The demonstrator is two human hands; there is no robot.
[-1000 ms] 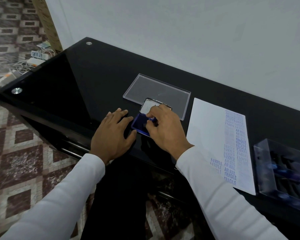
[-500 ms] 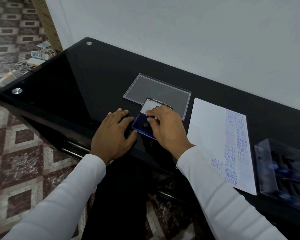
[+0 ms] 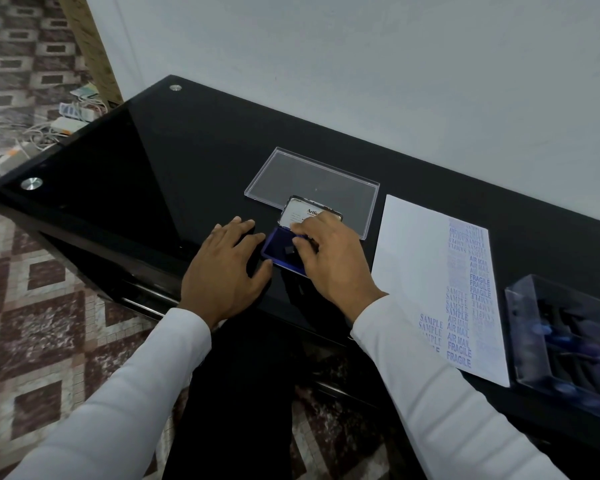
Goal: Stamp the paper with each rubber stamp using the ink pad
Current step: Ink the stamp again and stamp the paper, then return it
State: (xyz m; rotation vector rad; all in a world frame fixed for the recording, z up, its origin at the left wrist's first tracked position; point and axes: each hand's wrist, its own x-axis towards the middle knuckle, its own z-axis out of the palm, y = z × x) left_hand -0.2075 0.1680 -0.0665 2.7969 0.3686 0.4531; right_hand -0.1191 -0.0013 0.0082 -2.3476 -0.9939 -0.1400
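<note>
Stamp (image 3: 289, 250) small, black, on blue ink pad (image 3: 280, 252), right hand (image 3: 329, 261) pinching it, left hand (image 3: 224, 271) flat.

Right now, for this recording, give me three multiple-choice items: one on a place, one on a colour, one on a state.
1. Where does the paper lie relative to the ink pad?
A. to its right
B. to its left
C. under it

2. What colour are the stamped words on the paper?
A. red
B. blue
C. green

3. How is the ink pad's lid?
A. shut
B. taken off and laid on the paper
C. open, tilted up behind the pad

Answers: 1 A, the sheet lies right of the pad, beyond the right hand. 2 B, SAMPLE, AIR MAIL and FRAGILE print blue. 3 C, the lid's pale inner label faces the camera while the left hand rests flat beside the pad.
</note>
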